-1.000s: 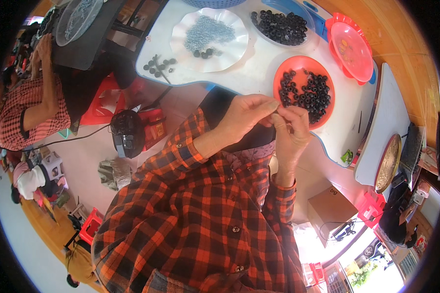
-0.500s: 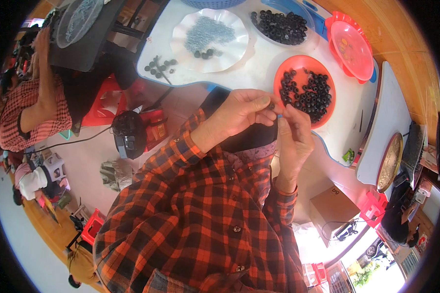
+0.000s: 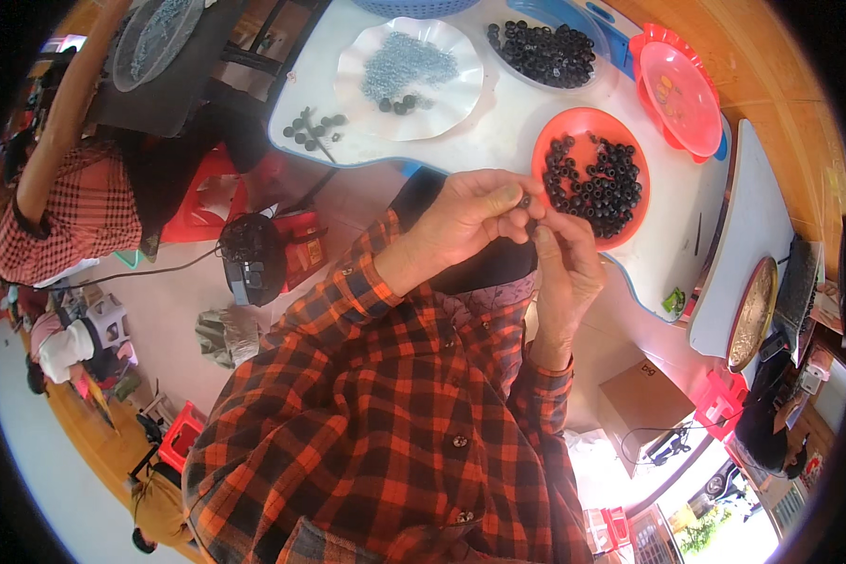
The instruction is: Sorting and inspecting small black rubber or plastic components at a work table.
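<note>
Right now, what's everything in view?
Table: one, white, top
Wavy plate: one, white, table's left
Pale bits: many, bluish, wavy plate
Round plate: one, orange, table's right
Tub: one, clear, table's back
Pieces: many, black, plates, tub, table
Basket: one, blue, top
Dishes: count unclear, reddish, far right
Tray: one, golden, right
Box: one, brown, lower right
Stools: several, red, both sides
People: several, both sides
Left grip: one, bare, pinching dark piece
Right grip: one, bare, alongside

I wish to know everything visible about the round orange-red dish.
The orange-red dish looks smooth, perhaps plastic. It sits upright on the white table, holding many small black pieces, ring-like, with bare orange showing between. The left hand and right hand are at its near-left rim; contact is unclear.
</note>
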{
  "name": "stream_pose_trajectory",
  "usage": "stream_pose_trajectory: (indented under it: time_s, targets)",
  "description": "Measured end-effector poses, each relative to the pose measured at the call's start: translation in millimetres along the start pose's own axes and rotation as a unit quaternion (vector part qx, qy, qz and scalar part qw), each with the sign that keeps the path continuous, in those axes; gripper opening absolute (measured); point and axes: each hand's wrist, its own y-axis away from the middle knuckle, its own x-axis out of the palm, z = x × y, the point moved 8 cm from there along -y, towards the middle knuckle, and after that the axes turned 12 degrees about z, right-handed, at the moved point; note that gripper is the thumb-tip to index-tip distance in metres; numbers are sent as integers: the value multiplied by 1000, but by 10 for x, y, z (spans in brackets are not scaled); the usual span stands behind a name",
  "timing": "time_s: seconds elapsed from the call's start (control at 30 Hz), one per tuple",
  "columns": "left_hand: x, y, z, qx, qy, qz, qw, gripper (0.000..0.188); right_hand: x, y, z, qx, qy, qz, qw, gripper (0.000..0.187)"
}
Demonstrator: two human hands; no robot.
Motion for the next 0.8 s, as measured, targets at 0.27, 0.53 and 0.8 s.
stream_pose_trajectory:
  time_s: [0.27,0.53,0.8]
  targets:
    - [-31,23,-44,5,-83,-36,996,26,6,-3,16,9,19,0,1000,20]
    - [34,-70,-284,-2,-208,-75,975,25,-9,-4,-19,33,34,5,999,19]
    - [179,-279,-1074,83,-423,-151,889,23,22,9,-68,16,37,17,999,19]
